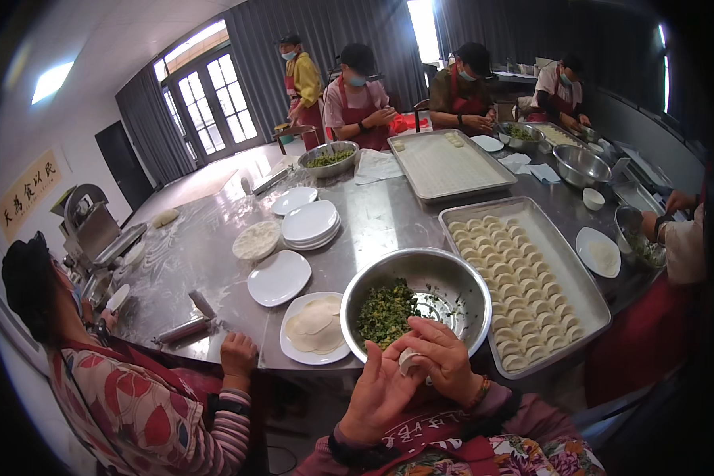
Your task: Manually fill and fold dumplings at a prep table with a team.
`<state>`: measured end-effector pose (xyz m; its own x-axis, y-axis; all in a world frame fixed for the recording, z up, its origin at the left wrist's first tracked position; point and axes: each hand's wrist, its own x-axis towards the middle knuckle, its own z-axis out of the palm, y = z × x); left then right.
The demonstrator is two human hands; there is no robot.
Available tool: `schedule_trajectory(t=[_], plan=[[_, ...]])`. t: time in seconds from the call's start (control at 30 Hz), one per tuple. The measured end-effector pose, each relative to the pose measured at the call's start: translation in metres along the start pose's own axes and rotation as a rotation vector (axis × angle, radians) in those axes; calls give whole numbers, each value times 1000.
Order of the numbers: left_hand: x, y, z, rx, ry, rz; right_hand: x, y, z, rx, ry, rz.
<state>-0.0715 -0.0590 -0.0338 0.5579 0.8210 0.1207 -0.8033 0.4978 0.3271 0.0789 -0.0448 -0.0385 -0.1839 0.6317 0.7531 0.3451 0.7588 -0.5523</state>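
A folded dumpling [409, 361] is held between my two hands, in front of the near table edge. My left hand [379, 390] is turned palm up, its thumb apart, and supports the dumpling at its fingers. From the right, the fingers of my right hand [446, 359] close over the dumpling and hide part of it. Just beyond them stands a steel bowl [475, 309] with chopped green and yellow filling [387, 312] on its left side. Left of the bowl, a white plate [291, 347] bears stacked round dough wrappers [316, 326]. Rows of shaped dumplings [520, 291] fill much of a metal tray [577, 271] at the right.
White plates [310, 220] and a bowl of flour [257, 240] stand left of centre. A co-worker's hand [238, 354] rests at the left table edge near a rolling pin [182, 330]. Another large tray [452, 169] lies farther back. Several people work around the steel table [214, 250].
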Motion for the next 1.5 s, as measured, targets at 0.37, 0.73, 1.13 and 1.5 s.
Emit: schedule_trajectory(t=[0.37, 0.73, 1.13, 1.5], plan=[[-4, 3, 2, 110, 71, 16, -3, 3, -7, 24, -84, 15], [-3, 3, -5, 182, 21, -33, -6, -2, -18, 68, -147, 138], [-9, -1, -6, 286, 62, -9, -10, 4, -9, 117, -143, 105], [-8, 3, -2, 241, 77, -29, -9, 1, -7, -38, -78, -6]])
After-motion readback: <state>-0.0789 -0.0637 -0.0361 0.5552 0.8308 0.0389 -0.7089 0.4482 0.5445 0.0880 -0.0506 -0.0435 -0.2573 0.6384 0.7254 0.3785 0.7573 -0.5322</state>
